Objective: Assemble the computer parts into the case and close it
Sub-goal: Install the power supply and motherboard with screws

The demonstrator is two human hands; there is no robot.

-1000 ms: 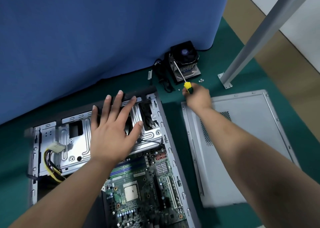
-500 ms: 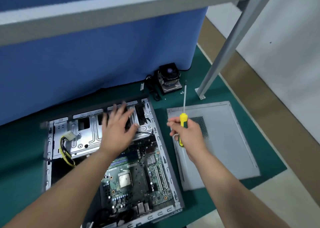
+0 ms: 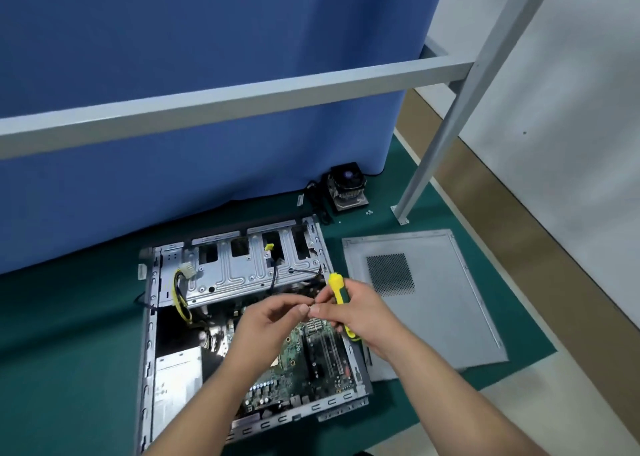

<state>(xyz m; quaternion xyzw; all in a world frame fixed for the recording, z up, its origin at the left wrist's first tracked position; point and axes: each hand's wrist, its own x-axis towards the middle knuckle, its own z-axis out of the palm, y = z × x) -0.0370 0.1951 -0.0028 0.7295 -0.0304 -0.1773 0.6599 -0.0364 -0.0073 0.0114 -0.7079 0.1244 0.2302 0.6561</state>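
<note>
No readable text anywhere. White label on the power supply (image 3: 178,377), left of and below the left hand (image 3: 266,324), has print too blurred to make out. Small white tag (image 3: 300,200) on the counter (image 3: 69,351), well beyond both hands near the cooler fan (image 3: 347,187), is too small to read. Motherboard (image 3: 304,362) markings under the hands are illegible. Screwdriver (image 3: 337,287) handle in the right hand (image 3: 360,312) shows no brand.

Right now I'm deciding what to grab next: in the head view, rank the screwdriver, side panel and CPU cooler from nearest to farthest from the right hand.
1. Screwdriver: gripped in the right hand.
2. Side panel: flat on the mat, just right of it.
3. CPU cooler: far back by the blue curtain.
</note>
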